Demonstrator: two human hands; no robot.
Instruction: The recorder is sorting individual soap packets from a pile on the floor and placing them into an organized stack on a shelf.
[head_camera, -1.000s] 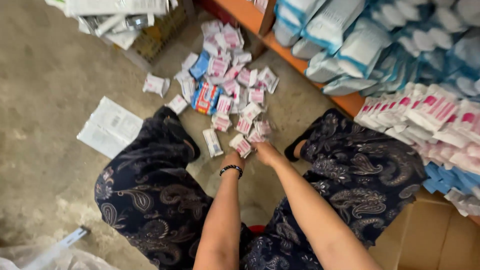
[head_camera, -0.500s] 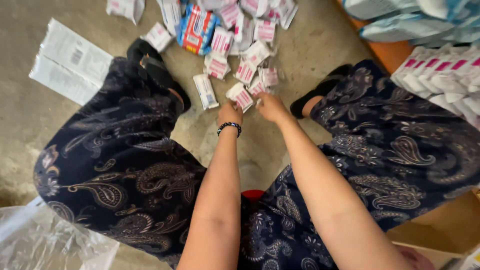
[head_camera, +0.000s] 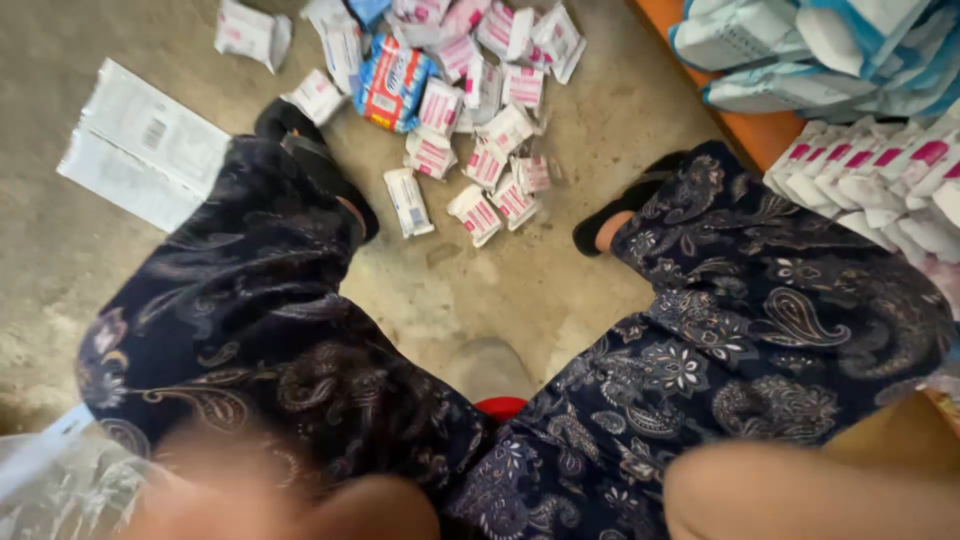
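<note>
Small packets (head_camera: 478, 150) lie scattered on the floor (head_camera: 520, 290) ahead of the knees, a larger pack (head_camera: 392, 82) among them. A flat sheet (head_camera: 145, 145) lies left; stacked packets (head_camera: 880, 170) stand right.

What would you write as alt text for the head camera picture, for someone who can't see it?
Looking down from a seated person's head: knees in dark paisley-patterned fabric frame a concrete floor with a scattered pile of small white-and-pink packets and one blue packet. Only blurred forearms show at the bottom edge; the hands are out of view. A flat printed sheet lies at left, more stacked packets at right.
</note>
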